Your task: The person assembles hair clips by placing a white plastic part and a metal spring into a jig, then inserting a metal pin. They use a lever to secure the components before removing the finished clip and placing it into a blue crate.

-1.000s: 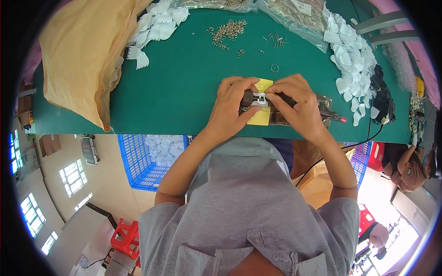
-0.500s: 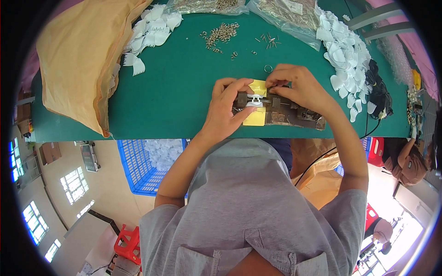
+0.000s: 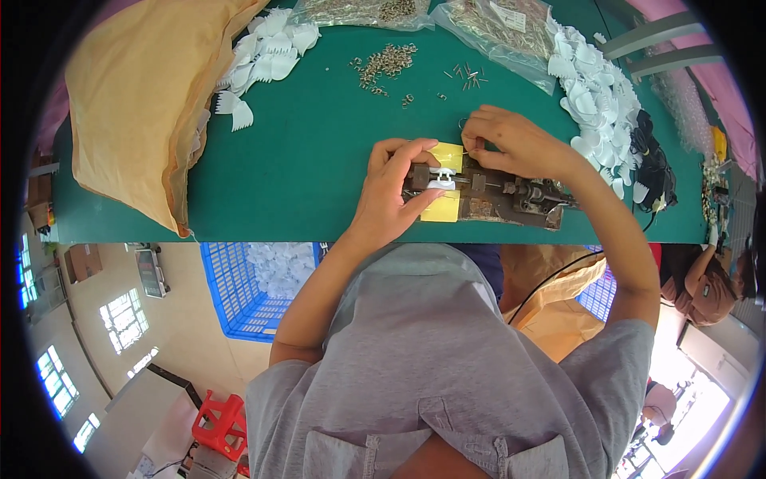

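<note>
White plastic at the centre of it: 1 small piece [image 3: 441, 184] sits at the left end of the dark metal fixture [image 3: 479, 184], right between the thumb and fingers of the left hand [image 3: 388, 188]. That hand curls in a loose C, thumb tip on the near edge, a fingertip at the far edge, steadying it. And the key line is the fixture's long axis, running left to right, a slim rod pointing straight at the piece. The right hand [image 3: 515, 145] is the farther of the 2, hanging over the fixture's far edge; from there the piece lies to the left and slightly nearer the body. Its fingertips bunch together, and whether they pinch anything, I cannot tell. Beneath, a yellow sheet [image 3: 440, 211]; just beyond the right fingers, a metal ring [image 3: 462, 124], partly hidden. Farther out on the green table [image 3: 311, 160], small metal clips [image 3: 386, 64] and loose pins [image 3: 470, 77].
</note>
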Demonstrator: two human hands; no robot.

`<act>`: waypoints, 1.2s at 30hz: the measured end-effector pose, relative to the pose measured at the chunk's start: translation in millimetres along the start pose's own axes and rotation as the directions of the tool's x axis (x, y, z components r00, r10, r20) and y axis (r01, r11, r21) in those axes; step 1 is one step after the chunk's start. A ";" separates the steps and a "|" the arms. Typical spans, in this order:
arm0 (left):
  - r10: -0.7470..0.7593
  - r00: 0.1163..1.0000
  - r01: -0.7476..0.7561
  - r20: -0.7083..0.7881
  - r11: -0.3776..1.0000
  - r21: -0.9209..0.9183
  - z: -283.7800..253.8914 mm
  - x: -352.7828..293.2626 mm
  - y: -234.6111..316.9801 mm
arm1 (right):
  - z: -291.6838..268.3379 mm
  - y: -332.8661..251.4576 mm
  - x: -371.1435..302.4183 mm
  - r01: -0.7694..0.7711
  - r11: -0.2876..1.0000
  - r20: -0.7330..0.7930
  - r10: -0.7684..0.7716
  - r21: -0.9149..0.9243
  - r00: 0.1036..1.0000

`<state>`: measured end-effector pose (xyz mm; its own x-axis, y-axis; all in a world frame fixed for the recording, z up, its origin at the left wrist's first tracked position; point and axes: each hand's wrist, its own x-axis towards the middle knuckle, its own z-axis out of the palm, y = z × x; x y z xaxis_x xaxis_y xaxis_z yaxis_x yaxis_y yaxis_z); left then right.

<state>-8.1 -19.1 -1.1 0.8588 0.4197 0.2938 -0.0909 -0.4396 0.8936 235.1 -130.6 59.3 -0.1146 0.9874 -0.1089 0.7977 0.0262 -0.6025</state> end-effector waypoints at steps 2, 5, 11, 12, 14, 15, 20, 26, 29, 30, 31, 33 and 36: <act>-0.006 1.000 0.006 0.002 1.000 0.002 0.5 -0.4 -0.9 | -2.6 -25.4 -12.4 -0.107 0.985 -0.010 0.109 0.134 0.994; -0.028 1.000 0.028 0.009 0.999 -0.021 0.6 -0.7 1.8 | 2.8 -54.1 -17.6 -0.215 0.941 -0.090 0.246 0.261 0.965; -0.027 1.000 0.027 -0.003 1.000 0.002 0.8 -0.9 0.9 | -2.0 -72.8 -9.3 -0.401 0.910 0.011 0.402 0.106 0.916; -0.055 0.998 0.055 0.006 0.998 -0.022 1.5 -1.1 1.8 | -1.5 -75.2 -8.5 -0.442 0.894 0.018 0.442 0.074 0.897; -0.084 0.996 0.084 0.010 0.995 -0.046 2.5 -1.7 1.5 | -2.0 -80.0 -6.7 -0.478 0.877 0.027 0.478 0.039 0.878; -0.071 0.997 0.071 -0.005 0.996 -0.047 3.2 -2.0 0.0 | -3.2 -82.6 -5.4 -0.521 0.852 0.054 0.519 0.056 0.853; -0.096 0.995 0.095 -0.013 0.991 -0.099 2.7 -2.0 0.7 | 8.9 -78.0 -9.7 -0.511 0.855 -0.019 0.514 0.083 0.857; -0.109 0.993 0.112 0.044 0.991 -0.070 -0.4 -3.5 -2.9 | 5.0 -81.9 -6.7 -0.527 0.850 -0.033 0.527 0.030 0.849; -0.084 0.996 0.085 0.024 0.996 -0.022 -1.2 -4.7 -2.7 | -5.5 -79.0 -11.0 -0.565 0.811 0.064 0.563 0.153 0.824; -0.075 0.997 0.075 0.023 0.997 -0.004 -1.7 -4.5 -2.2 | -6.5 -79.1 -17.0 -0.503 0.839 0.026 0.509 0.208 0.860; -0.066 0.998 0.066 0.023 0.998 0.015 -2.0 -4.5 -1.8 | -6.3 -80.5 -22.6 -0.436 0.862 -0.016 0.455 0.261 0.890; -0.061 0.998 0.060 0.018 0.998 0.023 -0.2 -1.8 0.2 | 12.4 -83.2 -42.2 -0.404 0.912 -0.176 0.409 0.068 0.895; -0.056 0.998 0.056 0.010 0.998 0.022 3.2 0.7 1.7 | 43.7 -82.9 -65.6 -0.410 0.895 -0.356 0.331 -0.174 0.874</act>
<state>-6.0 -22.1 -0.4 0.8676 0.4357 0.2397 -0.0317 -0.4327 0.9010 150.6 -204.4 81.9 0.3750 0.9269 -0.0129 0.8642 -0.3545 -0.3571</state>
